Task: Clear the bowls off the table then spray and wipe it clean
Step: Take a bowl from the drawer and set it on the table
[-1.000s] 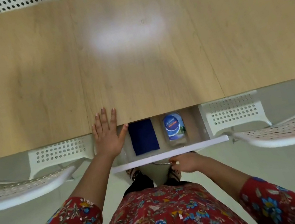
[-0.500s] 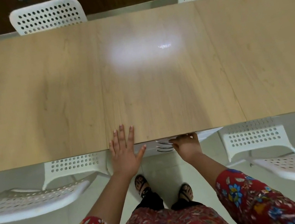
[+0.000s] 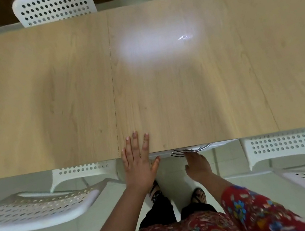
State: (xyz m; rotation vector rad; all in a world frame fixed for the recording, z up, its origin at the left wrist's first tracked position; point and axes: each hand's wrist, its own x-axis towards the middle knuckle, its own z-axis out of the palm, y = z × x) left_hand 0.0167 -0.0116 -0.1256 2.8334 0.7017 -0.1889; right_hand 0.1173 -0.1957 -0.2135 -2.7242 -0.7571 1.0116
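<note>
Left hand (image 3: 138, 164): flat, fingers spread, on table's (image 3: 185, 99) near edge.
Right hand (image 3: 197, 165): at handle (image 3: 191, 149) under that edge; fingertips hidden, grip unclear.
Handle: straight ahead of right hand, lying along the edge; left hand farther.
Bowls: none in view.
</note>
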